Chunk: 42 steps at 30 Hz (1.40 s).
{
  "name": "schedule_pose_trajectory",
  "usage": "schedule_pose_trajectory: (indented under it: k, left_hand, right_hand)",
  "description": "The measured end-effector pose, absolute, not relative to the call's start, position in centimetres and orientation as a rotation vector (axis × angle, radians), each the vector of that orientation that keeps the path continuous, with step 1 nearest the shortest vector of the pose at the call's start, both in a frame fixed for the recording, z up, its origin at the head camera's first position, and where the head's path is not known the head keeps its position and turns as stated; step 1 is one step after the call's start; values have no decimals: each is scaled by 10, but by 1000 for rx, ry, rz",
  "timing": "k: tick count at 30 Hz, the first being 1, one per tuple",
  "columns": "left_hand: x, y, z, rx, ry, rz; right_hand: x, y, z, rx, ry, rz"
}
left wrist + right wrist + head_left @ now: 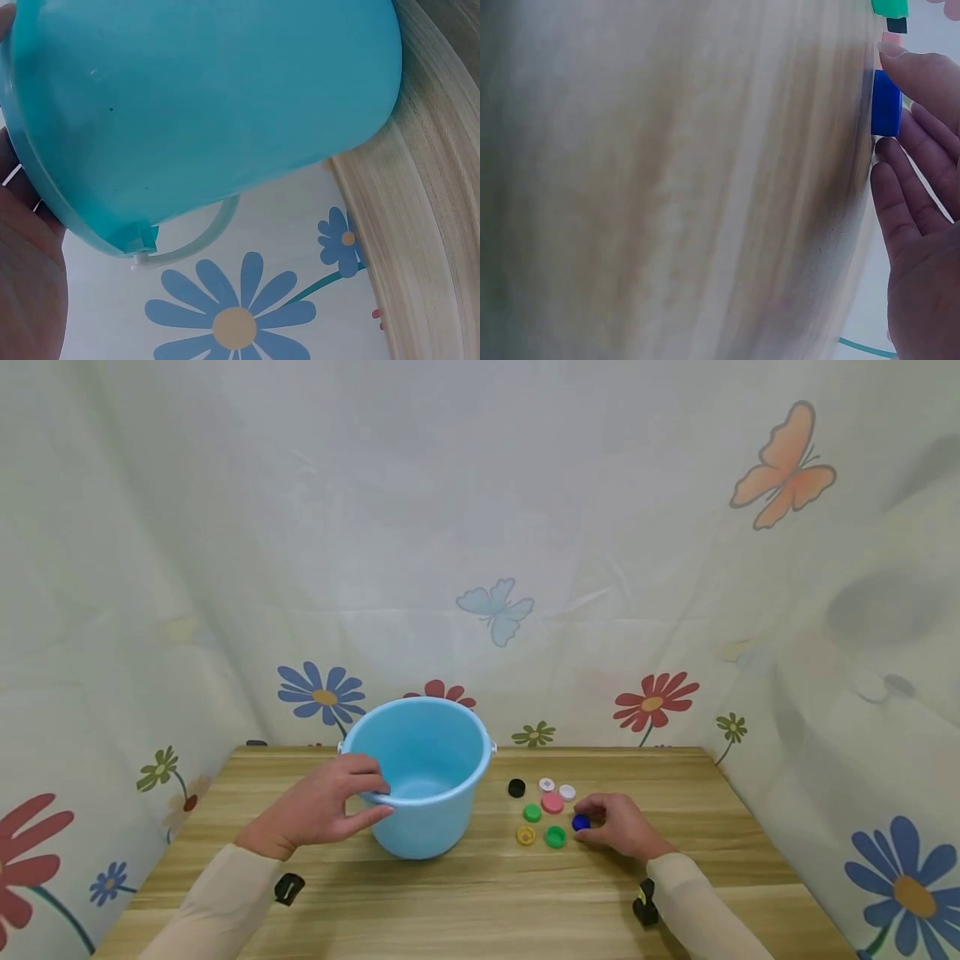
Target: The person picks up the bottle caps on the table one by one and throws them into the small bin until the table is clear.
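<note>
Pale cloth, printed with flowers and butterflies, is hung behind a wood-grained table; on the table a light-blue bucket is stood with its mouth upward, and its pale handle is lowered behind the far wall, so that the opening is left unobstructed; the rim at the bucket's near left is pinched by the left hand, the fingers being hooked over the inside and the thumb set outside, presumably so that the bucket is steadied; to the right of the bucket, a blue cap is bracketed by the narrowly spaced thumb and fingers of the right hand, a posture suited to a small, low object; whether it is gripped cannot be told; between the bucket and this hand, a black cap, two white caps, a pink cap, two green caps and a yellow cap are laid flat in a loose group, an arrangement by which, it is judged, each is kept separately reachable.
</note>
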<state>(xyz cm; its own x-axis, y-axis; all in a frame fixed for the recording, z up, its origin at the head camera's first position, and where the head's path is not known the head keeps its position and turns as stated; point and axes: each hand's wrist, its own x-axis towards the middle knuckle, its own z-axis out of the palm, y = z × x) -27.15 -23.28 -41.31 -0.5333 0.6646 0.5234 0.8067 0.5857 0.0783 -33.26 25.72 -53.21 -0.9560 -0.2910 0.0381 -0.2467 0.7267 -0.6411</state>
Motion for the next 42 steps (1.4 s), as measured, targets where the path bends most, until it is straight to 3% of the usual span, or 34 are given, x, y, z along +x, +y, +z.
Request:
schedule_pose_trajectory:
  k: [30,42]
  left_hand:
    - [-275,-234,-415,-1164,-2409,-485]
    - [-277,-235,-419,-1171,-2386,-526]
  right_hand:
    - [-335,261,-532,-421,2892,-1018]
    - [-330,260,-519,-254,2870,-1131]
